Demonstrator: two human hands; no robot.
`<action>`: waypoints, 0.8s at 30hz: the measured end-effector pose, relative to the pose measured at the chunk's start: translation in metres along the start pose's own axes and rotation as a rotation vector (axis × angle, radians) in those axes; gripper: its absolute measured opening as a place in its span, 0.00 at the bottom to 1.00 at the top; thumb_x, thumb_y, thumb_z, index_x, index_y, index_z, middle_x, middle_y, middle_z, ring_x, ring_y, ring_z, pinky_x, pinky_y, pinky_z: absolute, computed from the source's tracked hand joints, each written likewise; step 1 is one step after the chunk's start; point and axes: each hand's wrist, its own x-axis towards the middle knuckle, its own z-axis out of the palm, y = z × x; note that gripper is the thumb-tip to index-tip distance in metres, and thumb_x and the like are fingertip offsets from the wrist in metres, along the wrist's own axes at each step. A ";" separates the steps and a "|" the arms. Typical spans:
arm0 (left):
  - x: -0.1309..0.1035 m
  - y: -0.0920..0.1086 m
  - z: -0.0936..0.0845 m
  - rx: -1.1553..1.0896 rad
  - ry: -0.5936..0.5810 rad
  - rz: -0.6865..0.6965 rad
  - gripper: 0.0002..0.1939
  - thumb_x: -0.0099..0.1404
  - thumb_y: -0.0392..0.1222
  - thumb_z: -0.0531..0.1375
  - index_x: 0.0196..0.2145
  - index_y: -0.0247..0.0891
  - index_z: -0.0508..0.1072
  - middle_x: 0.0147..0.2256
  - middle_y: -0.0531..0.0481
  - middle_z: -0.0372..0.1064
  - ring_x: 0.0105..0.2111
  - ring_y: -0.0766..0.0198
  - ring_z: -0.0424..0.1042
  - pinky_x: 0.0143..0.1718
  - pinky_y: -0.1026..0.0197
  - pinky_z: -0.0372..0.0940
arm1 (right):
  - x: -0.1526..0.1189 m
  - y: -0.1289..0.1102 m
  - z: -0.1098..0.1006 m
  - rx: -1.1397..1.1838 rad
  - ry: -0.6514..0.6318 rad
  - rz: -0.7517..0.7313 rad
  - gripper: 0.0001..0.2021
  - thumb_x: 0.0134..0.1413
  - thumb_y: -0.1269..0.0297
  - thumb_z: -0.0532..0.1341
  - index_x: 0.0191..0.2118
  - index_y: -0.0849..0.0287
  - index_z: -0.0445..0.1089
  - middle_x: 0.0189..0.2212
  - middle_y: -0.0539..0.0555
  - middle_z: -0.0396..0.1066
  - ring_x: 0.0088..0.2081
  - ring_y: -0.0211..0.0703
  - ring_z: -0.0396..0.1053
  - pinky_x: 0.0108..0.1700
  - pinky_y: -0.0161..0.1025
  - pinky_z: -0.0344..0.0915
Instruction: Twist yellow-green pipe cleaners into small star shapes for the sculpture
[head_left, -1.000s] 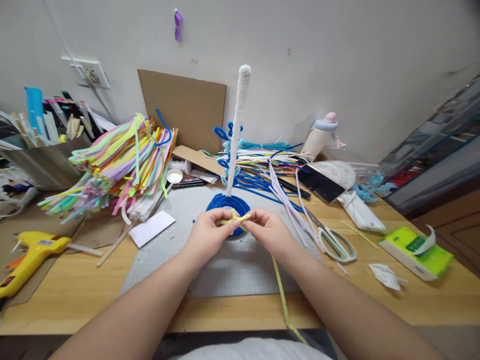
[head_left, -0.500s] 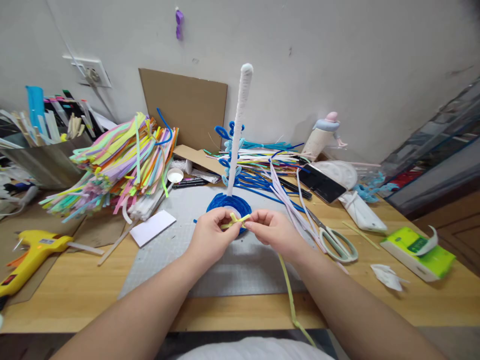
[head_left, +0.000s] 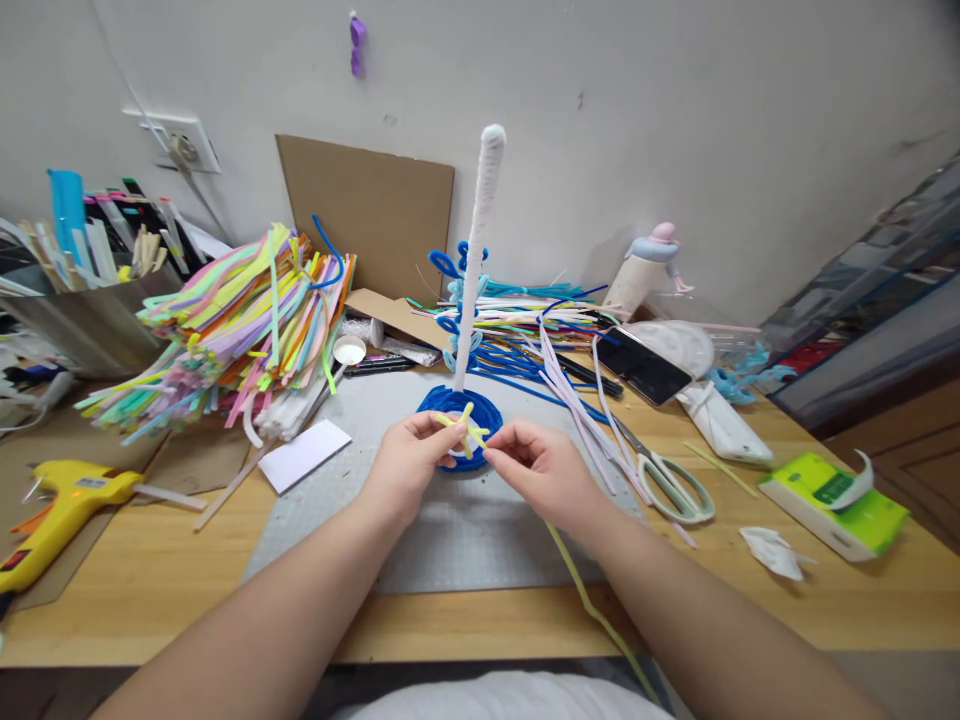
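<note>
My left hand [head_left: 409, 455] pinches a small yellow pipe cleaner piece [head_left: 466, 428] whose short arms cross like a star. My right hand [head_left: 541, 470] has thumb and forefinger closed on the end of one of its arms. A long yellow strand [head_left: 581, 585] trails from under the right hand past the table's front edge; whether it joins the star is hidden. Just beyond my fingers lies a coiled blue pipe cleaner base [head_left: 480, 408] with a pale centre. A white wrapped rod [head_left: 480, 230] stands upright at it, and blue loops [head_left: 448, 265] show behind the rod.
A grey cutting mat [head_left: 337, 520] lies under my hands. Scissors [head_left: 675, 490], lilac pipe cleaners [head_left: 574, 400], a phone [head_left: 641, 365] and a green tissue pack [head_left: 832, 505] are on the right. On the left are a yellow glue gun [head_left: 67, 505], a white card [head_left: 305, 455] and bundled pipe cleaners [head_left: 247, 320].
My left hand has shifted slightly left, and my right fingers have moved down a little along the yellow arm. More of the star shape shows. The trailing strand has swung.
</note>
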 end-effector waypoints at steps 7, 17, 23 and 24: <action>-0.001 0.002 -0.001 -0.064 -0.011 -0.091 0.11 0.44 0.41 0.68 0.23 0.33 0.73 0.25 0.48 0.71 0.24 0.69 0.66 0.25 0.67 0.59 | 0.003 -0.002 -0.004 0.018 0.077 0.001 0.04 0.52 0.65 0.58 0.31 0.59 0.66 0.22 0.48 0.64 0.24 0.36 0.61 0.26 0.33 0.57; 0.000 0.001 -0.001 -0.302 -0.130 -0.230 0.09 0.49 0.38 0.66 0.29 0.32 0.75 0.29 0.50 0.72 0.27 0.72 0.68 0.28 0.70 0.61 | 0.004 0.005 0.005 0.091 0.093 0.033 0.05 0.49 0.63 0.59 0.30 0.60 0.67 0.25 0.51 0.69 0.27 0.38 0.66 0.30 0.34 0.61; -0.001 -0.006 0.001 -0.148 -0.023 -0.065 0.10 0.47 0.41 0.67 0.25 0.32 0.72 0.25 0.51 0.71 0.25 0.70 0.68 0.28 0.68 0.62 | -0.007 0.007 0.016 -0.162 0.081 -0.048 0.04 0.52 0.66 0.57 0.31 0.59 0.67 0.23 0.49 0.68 0.23 0.35 0.63 0.25 0.32 0.58; -0.001 -0.007 0.002 -0.086 -0.017 -0.018 0.11 0.47 0.41 0.67 0.24 0.32 0.71 0.24 0.51 0.70 0.25 0.69 0.68 0.28 0.67 0.62 | -0.009 0.005 0.015 -0.215 0.074 -0.081 0.03 0.52 0.67 0.57 0.31 0.59 0.67 0.23 0.49 0.69 0.23 0.36 0.63 0.26 0.33 0.57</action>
